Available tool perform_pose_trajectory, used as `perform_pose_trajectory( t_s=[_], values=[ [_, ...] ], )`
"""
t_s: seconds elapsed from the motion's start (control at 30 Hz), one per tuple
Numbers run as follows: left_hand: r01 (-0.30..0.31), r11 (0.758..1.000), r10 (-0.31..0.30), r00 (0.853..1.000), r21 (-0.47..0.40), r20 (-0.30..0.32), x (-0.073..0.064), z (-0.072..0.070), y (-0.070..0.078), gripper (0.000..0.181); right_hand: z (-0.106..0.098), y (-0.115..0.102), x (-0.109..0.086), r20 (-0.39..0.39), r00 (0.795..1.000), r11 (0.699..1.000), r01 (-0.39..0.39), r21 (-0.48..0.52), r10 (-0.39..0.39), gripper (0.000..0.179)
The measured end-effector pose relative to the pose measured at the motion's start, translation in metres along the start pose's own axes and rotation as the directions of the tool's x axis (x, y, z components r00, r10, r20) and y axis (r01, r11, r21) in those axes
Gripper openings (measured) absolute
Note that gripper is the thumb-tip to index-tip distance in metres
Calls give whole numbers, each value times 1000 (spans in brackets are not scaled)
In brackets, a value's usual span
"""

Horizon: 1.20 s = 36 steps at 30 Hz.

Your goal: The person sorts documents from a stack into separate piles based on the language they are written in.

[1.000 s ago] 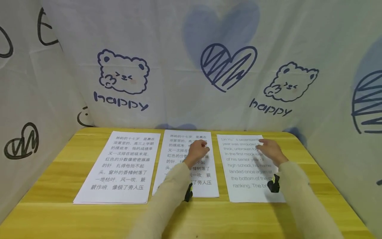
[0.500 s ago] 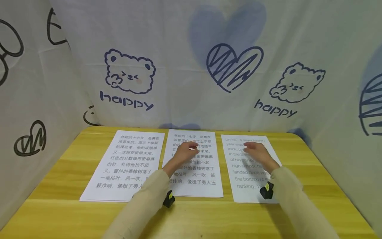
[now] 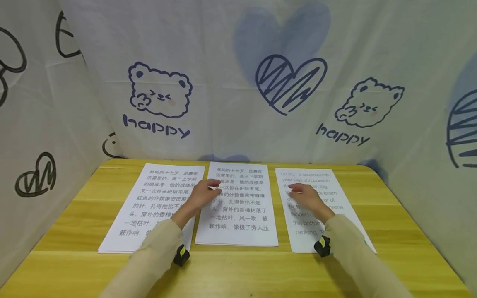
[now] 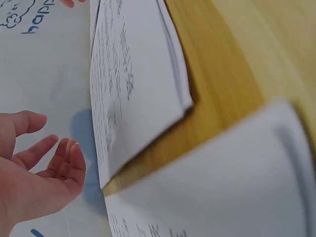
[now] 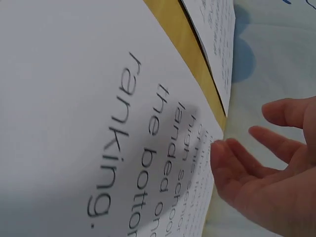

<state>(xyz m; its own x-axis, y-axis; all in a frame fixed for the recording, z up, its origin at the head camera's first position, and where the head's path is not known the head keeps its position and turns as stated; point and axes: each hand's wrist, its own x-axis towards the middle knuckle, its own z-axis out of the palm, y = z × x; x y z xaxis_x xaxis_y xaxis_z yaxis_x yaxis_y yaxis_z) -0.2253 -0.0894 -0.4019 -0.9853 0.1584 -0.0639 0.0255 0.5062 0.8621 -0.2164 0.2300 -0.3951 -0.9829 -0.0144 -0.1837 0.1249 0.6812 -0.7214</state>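
Observation:
Three stacks of white printed paper lie side by side on a wooden table. My left hand [image 3: 203, 193] hovers between the left stack [image 3: 149, 198], printed in Chinese, and the middle stack [image 3: 242, 207], also in Chinese. Its fingers are loosely curved, with a gap to the thumb and nothing held, as the left wrist view shows of the hand [image 4: 47, 173]. Above the right stack [image 3: 309, 178], printed in English, hangs my right hand [image 3: 311, 200]. The right wrist view shows that hand [image 5: 269, 177] with relaxed, bent fingers and nothing between them.
The yellow wooden table [image 3: 238, 273] shows bare strips between the stacks and along its front. A white cloth [image 3: 223, 124] with drawn bears and hearts hangs behind it and at both sides. Black cameras [image 3: 181, 255] sit on the wrists.
My left hand has moved left, from over the middle stack to the gap beside the left one. The right hand has shifted left over the English stack. The papers stay put.

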Motion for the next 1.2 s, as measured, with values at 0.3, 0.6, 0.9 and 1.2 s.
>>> perform_pose_trajectory(
  t_s=[0.3,0.6,0.9,1.2],
  values=[
    [62,997,-62,998,-37,11,-5,-21,-20,44,17,-5,4,34,994,992,104,68,-106,42],
    [94,996,-94,995,-6,18,-4,-28,-29,47,30,-11,16,15,995,994,98,43,-99,40],
    [175,981,-180,982,86,62,-1,-27,-30,52,36,-13,24,13,999,998,35,54,-36,40],
    [236,971,-240,964,45,117,1,-31,-29,58,40,-11,28,61,998,1000,17,19,-18,44]
  ],
)
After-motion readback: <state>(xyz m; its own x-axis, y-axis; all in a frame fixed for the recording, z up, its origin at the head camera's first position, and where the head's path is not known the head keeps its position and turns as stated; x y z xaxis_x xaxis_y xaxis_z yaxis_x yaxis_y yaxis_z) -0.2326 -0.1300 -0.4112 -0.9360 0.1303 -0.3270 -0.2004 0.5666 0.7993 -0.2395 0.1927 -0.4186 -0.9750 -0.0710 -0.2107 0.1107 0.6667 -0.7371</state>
